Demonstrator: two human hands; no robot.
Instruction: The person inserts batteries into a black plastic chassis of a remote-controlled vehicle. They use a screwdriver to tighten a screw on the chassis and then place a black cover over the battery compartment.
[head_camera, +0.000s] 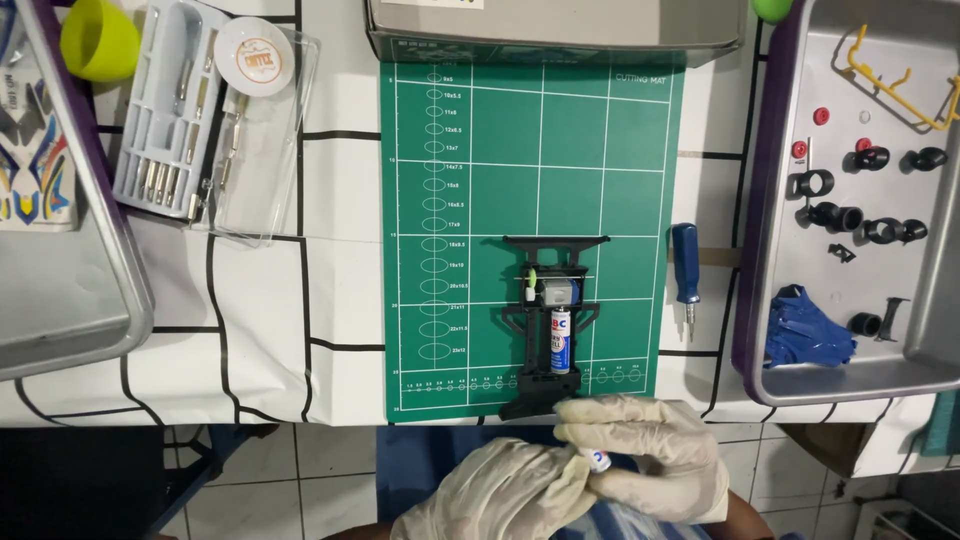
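I see both gloved hands just below the green mat: right hand and left hand, grips clamped together on a small battery.

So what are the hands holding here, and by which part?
A small battery, pinched at its end between the right hand and left hand; mostly hidden.

Cream latex gloves on left grip, right grip

Green cutting mat with white grid, black chassis, blue-handled screwdriver, white tablecloth with black lines
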